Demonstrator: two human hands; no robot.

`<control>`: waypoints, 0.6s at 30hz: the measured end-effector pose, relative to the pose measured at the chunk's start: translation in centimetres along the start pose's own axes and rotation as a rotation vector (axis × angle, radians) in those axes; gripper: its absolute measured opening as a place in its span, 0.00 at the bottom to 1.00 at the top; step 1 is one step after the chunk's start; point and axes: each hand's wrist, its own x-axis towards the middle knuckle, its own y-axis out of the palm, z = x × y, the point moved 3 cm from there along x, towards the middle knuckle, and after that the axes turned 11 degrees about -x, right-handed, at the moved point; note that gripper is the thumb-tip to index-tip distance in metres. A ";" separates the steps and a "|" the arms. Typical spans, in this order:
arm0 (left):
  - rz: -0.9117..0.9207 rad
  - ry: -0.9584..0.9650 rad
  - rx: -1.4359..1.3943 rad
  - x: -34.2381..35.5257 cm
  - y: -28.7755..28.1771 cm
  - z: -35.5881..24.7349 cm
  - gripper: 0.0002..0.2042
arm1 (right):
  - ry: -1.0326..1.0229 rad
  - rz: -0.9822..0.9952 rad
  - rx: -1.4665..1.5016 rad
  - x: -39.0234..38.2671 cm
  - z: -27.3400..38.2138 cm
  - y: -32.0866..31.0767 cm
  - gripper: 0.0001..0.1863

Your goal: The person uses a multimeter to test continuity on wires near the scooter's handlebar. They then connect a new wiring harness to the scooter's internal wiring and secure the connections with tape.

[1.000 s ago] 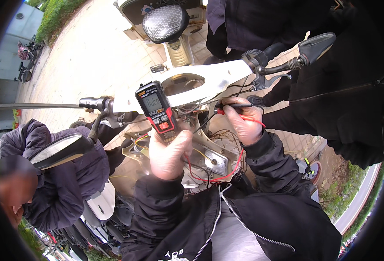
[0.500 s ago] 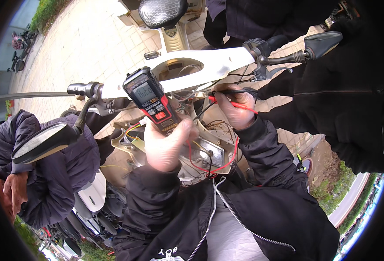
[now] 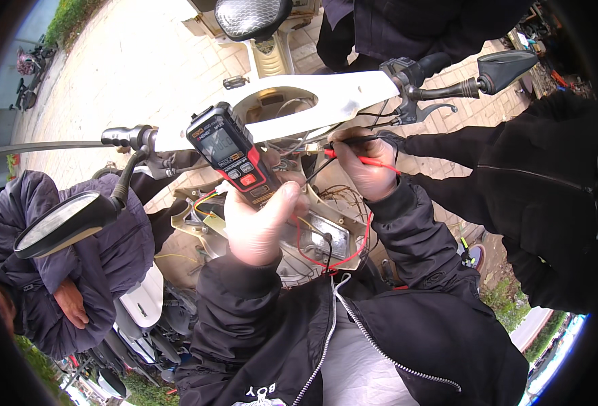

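My left hand (image 3: 258, 227) grips a black-and-red handheld multimeter (image 3: 234, 155), tilted toward the upper left above the opened front of a white scooter (image 3: 339, 95). My right hand (image 3: 366, 169) is closed round two test probes, one red and one black (image 3: 361, 141), with their tips among the wires and connectors below the white handlebar cover; exactly what they touch is hard to make out. A red lead (image 3: 368, 233) loops down below my hands, over the exposed wiring and a silver metal box (image 3: 333, 240).
A person in a puffy dark jacket (image 3: 69, 257) leans in at the left; people in dark clothes (image 3: 536, 183) stand at the right and top. Mirrors (image 3: 58, 223) and grips (image 3: 119, 135) flank my hands. Parked vehicles (image 3: 28, 88) and paving (image 3: 109, 68) lie beyond.
The multimeter and my hands shifted up and left in the picture, along with the scooter, mostly during the first half second. Both grips stayed. The left-hand person's hand has changed position.
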 end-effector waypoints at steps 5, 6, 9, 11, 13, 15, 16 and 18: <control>0.003 -0.004 -0.003 0.0 0.1 -0.2 0.21 | -0.038 0.018 -0.010 0.2 0.0 0.1 0.07; -0.001 -0.005 0.002 0.0 0.1 -0.2 0.21 | -0.036 0.022 0.004 0.2 0.1 0.1 0.07; -0.009 -0.006 0.012 0.0 0.2 -0.2 0.20 | -0.015 0.049 0.010 0.2 0.3 0.2 0.07; -0.016 -0.007 0.017 -0.1 0.2 -0.2 0.20 | -0.022 0.044 -0.007 0.2 0.5 0.2 0.06; -0.015 -0.006 0.011 -0.2 0.3 -0.2 0.20 | -0.032 0.037 -0.050 0.2 0.8 0.3 0.06; -0.025 -0.014 0.007 -0.2 0.3 -0.3 0.20 | -0.042 0.029 -0.130 0.3 1.1 0.3 0.05; -0.031 -0.021 0.005 -0.2 0.3 -0.3 0.20 | -0.016 0.030 -0.142 0.2 1.1 0.4 0.05; -0.024 -0.017 -0.018 -0.2 0.4 -0.2 0.21 | 0.024 0.029 -0.163 0.2 1.1 0.4 0.05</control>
